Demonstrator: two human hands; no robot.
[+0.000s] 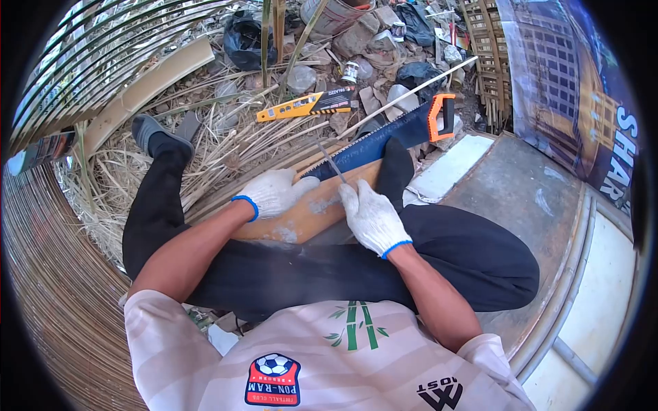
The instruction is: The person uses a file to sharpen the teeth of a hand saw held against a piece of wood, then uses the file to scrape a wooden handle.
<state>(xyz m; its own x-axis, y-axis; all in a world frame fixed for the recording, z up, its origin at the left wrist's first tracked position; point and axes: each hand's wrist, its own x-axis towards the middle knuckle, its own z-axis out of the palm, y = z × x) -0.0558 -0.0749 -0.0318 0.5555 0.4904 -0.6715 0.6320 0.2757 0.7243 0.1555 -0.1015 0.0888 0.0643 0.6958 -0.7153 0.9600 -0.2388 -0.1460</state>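
A handsaw with a dark blue blade (384, 142) and an orange handle (432, 118) lies slantwise, its toothed edge turned away from me. Under and beside the blade is a light wooden board (277, 226). My left hand (269, 192), in a white glove with a blue cuff, closes on the narrow end of the saw; some fingers are hidden. In my gloved right hand (373, 216) is a thin metal file (332, 163), gripped near its lower end and crossing the blade at the toothed edge. My dark-socked foot (395, 171) rests against the saw near the handle.
A yellow-and-black saw sleeve (305, 105) lies ahead on straw and thin sticks. Rubble, black plastic bags (248, 44) and a bucket (334, 15) are beyond. A printed banner (562, 82) hangs at right above a worn panel (510, 195). Bundled thin strips (62, 274) stand left.
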